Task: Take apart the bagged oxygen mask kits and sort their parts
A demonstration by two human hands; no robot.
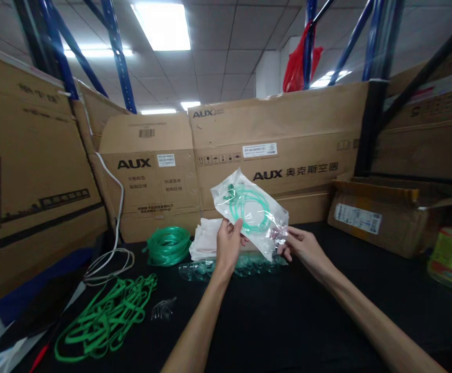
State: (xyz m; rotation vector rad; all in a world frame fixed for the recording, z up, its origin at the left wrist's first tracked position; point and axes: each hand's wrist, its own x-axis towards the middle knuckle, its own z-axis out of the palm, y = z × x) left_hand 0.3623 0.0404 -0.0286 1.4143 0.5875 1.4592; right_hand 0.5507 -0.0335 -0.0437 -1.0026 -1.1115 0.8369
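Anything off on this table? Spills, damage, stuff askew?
No spill or damage that I can see. The green straps at front left look untidy: they lie in a loose tangle, while the green tubing behind them is neatly coiled.

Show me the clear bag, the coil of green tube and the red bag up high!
Clear bag (pixel 254 213), head view: middle of its front.
Coil of green tube (pixel 168 252), head view: front side.
Red bag (pixel 295 67), head view: left part.

Bag (pixel 264 245): clear, whitish
Bagged tube (pixel 267 211): pale green
Left coil (pixel 168 248): translucent green
Near-left straps (pixel 122 296): bright green
Surface (pixel 284 321): black
Far cartons (pixel 280 129): brown, black lettering
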